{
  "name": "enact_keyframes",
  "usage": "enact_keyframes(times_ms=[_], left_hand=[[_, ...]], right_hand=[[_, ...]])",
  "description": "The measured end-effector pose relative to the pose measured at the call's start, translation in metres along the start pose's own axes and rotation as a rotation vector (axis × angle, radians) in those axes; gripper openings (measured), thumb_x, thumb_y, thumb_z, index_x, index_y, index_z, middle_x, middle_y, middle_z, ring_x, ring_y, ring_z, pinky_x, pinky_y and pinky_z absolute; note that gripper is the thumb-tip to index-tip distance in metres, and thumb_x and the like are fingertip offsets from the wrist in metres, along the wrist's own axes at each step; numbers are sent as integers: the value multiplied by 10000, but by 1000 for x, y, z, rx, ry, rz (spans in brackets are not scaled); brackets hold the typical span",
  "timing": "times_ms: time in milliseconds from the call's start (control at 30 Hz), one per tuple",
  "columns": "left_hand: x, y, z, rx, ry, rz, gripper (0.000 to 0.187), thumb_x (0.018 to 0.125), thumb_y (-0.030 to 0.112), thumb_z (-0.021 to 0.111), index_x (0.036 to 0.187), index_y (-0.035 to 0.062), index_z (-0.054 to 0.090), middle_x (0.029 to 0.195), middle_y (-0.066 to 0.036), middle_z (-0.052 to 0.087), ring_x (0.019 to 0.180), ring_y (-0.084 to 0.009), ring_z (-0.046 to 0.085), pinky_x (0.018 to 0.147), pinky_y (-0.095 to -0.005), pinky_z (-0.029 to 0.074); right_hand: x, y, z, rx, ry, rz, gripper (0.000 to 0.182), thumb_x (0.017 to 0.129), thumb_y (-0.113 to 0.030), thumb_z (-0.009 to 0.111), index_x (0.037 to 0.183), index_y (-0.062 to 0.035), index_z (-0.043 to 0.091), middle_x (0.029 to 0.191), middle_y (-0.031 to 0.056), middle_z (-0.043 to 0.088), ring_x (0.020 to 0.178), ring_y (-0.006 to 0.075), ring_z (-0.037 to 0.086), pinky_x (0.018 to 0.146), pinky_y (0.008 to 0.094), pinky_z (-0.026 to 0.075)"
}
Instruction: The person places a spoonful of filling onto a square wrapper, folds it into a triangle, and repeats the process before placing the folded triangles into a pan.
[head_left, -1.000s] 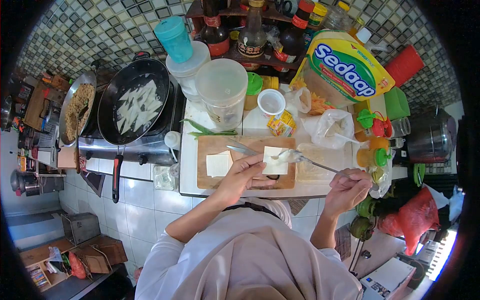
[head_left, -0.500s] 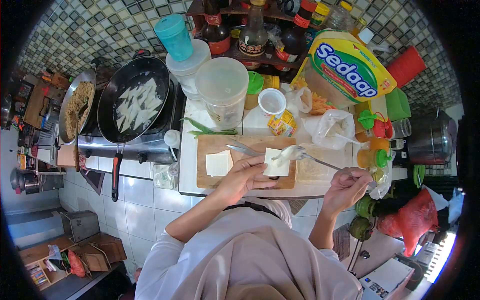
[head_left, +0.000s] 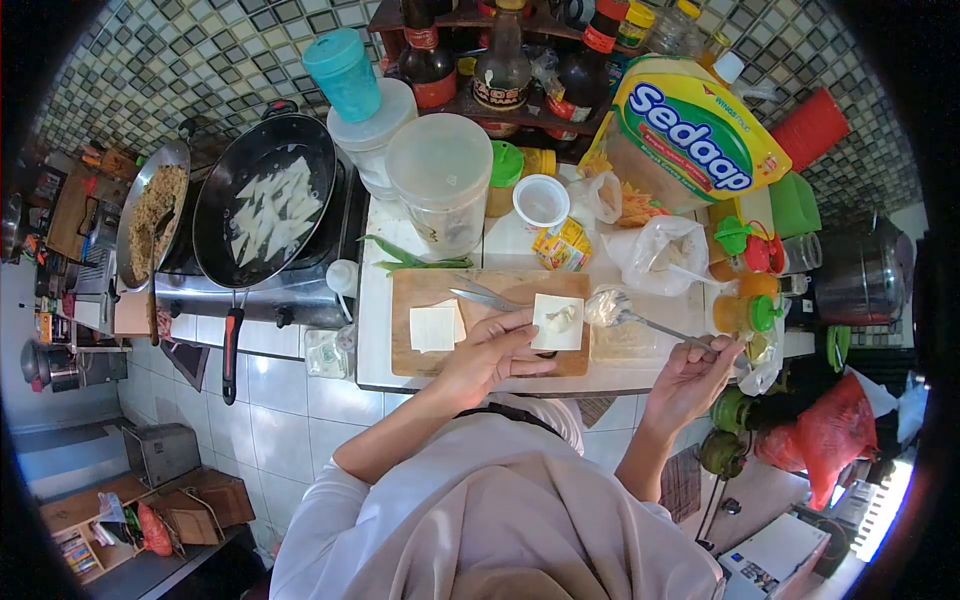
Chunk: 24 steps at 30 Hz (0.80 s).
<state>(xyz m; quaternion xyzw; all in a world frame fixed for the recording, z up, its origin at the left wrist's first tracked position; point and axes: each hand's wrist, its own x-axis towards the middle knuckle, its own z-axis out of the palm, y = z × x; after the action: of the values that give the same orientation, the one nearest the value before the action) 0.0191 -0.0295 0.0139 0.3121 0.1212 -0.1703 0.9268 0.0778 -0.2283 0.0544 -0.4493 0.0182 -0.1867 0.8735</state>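
My left hand (head_left: 492, 355) holds a square white wrapper (head_left: 558, 338) by its left edge over the wooden cutting board (head_left: 400, 372). A dab of creamy filling (head_left: 561, 318) lies on the wrapper. In my right hand (head_left: 690, 378) is a metal spoon (head_left: 655, 325), its bowl loaded with creamy filling just right of the wrapper, over a clear plastic container (head_left: 640, 350). More square wrappers (head_left: 433, 329) rest on the left of the board. A knife (head_left: 483, 297) lies on the board behind my left hand.
On the stove at left are a black pan (head_left: 215, 255) of pale strips and a pan of brown crumbly food (head_left: 160, 188). Behind the board stand a tall lidded tub (head_left: 440, 190), a white cup (head_left: 541, 201), a plastic bag (head_left: 655, 262) and a yellow Sedaap pouch (head_left: 690, 140).
The spoon has moved right, off the wrapper, and a dab of filling is left on it. My left hand has kept its hold on the wrapper.
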Motion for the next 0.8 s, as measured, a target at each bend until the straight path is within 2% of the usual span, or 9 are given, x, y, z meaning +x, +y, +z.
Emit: enact_keyframes(times_ms=[267, 333, 367, 400, 467, 567, 600, 667, 800], left_hand=[[-2, -2, -6, 9, 58, 66, 337, 864, 98, 404, 1165, -54, 390, 1096, -113, 499, 946, -199, 542, 815, -333, 485], [-3, 4, -2, 4, 61, 113, 336, 867, 98, 399, 1170, -46, 384, 1106, -111, 493, 965, -197, 535, 822, -337, 480], [-3, 7, -1, -1, 63, 158, 335, 869, 99, 393, 1175, -38, 379, 1116, -109, 486, 984, -196, 527, 830, -341, 475], [-3, 7, -1, -2, 61, 158, 335, 869, 99, 393, 1175, -38, 379, 1116, -109, 486, 984, -196, 527, 830, -341, 475], [-2, 7, -2, 8, 71, 201, 347, 871, 102, 388, 1193, -25, 359, 1139, -103, 472, 1022, -194, 506, 846, -344, 463], [-2, 9, 2, 48, 62, 198, 356, 867, 100, 400, 1200, -14, 341, 1147, -102, 469, 1033, -194, 498, 851, -348, 459], [-2, 8, 2, 49, 61, 195, 356, 867, 100, 400, 1200, -14, 341, 1147, -102, 469, 1033, -194, 498, 851, -348, 459], [-1, 5, 3, 42, 60, 197, 375, 861, 96, 414, 1210, 1, 316, 1145, -108, 471, 1032, -201, 499, 855, -346, 454], [-3, 4, 8, 30, 83, 171, 386, 855, 87, 421, 1215, 13, 301, 1139, -108, 475, 1020, -199, 505, 861, -352, 448]], right_hand=[[13, -4, -11, -56, 210, -110, 272, 886, -297, 420, 750, -68, 475, 672, 23, 531, 456, 49, 371, 395, 157, 289], [24, -2, -44, -284, 148, -207, 298, 883, -309, 423, 729, -59, 475, 717, 53, 560, 452, 48, 366, 398, 162, 289], [26, 0, -54, -376, 229, -172, 285, 885, -270, 428, 751, -31, 506, 549, -8, 460, 446, 53, 302, 438, 181, 279], [29, 3, -68, -377, 228, -174, 285, 885, -270, 428, 751, -31, 506, 549, -8, 460, 446, 53, 302, 438, 181, 279], [32, 14, -99, -811, 178, -79, 270, 873, -249, 450, 852, 7, 533, 626, 25, 512, 513, 75, 373, 505, 195, 328], [33, 36, -131, -873, -20, -78, 288, 846, -219, 498, 1001, 22, 530, 833, 108, 535, 697, 128, 442, 658, 253, 371], [33, 38, -135, -873, -18, -78, 288, 846, -219, 498, 1001, 22, 530, 833, 108, 535, 697, 128, 442, 658, 253, 371], [35, 42, -138, -1283, 20, -303, 381, 810, -189, 547, 1130, 1, 467, 1048, 156, 462, 924, 199, 408, 825, 325, 328], [36, 51, -127, -1296, 228, -241, 482, 778, -173, 581, 1200, -24, 402, 1120, 143, 411, 1007, 257, 366, 871, 360, 297]])
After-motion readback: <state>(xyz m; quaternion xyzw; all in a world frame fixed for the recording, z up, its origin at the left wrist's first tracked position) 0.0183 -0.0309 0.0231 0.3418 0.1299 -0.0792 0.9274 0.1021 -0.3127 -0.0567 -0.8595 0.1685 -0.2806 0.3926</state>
